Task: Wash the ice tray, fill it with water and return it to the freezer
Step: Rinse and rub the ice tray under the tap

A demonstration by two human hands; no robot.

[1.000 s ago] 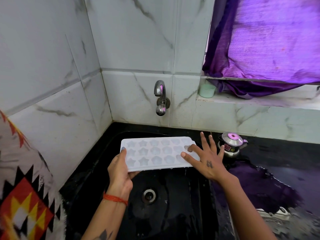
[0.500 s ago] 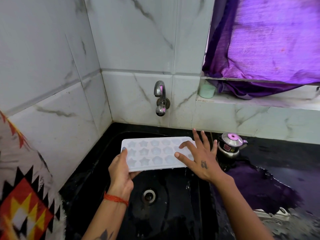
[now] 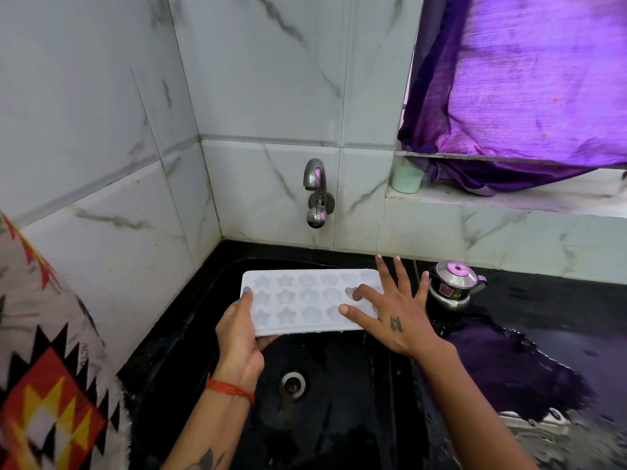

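Head view shows the ice tray (image 3: 307,301), white with star and flower moulds facing up, held roughly level above the black sink (image 3: 339,418), below and forward of the wall tap (image 3: 316,195). Left hand (image 3: 239,334) grasps the tray's left short end, thumb on the top face and fingers curled under the near corner. Right hand (image 3: 390,313) lies spread over the tray's right end, fingers straight, the forefinger dipping toward a mould in the middle row and the thumb on the near row; it pinches nothing. No water is seen running from the tap, and whether the moulds hold water or ice cannot be told; small drops seem to hang along the near edge. Judgement: the work stands in the washing stage, the moulds being rubbed by hand; rinsing, filling at the tap and the return to the freezer all remain, and no freezer is in sight. Directly beneath the tray is the drain (image 3: 293,385). Just right of the right hand stands a small steel kettle (image 3: 453,286) on the wet black counter (image 3: 559,317). Farther beyond that hand, a pale green cup (image 3: 406,179) sits on the window ledge under a purple curtain (image 3: 526,79). A patterned cloth (image 3: 40,385) fills the space well left of the left hand.
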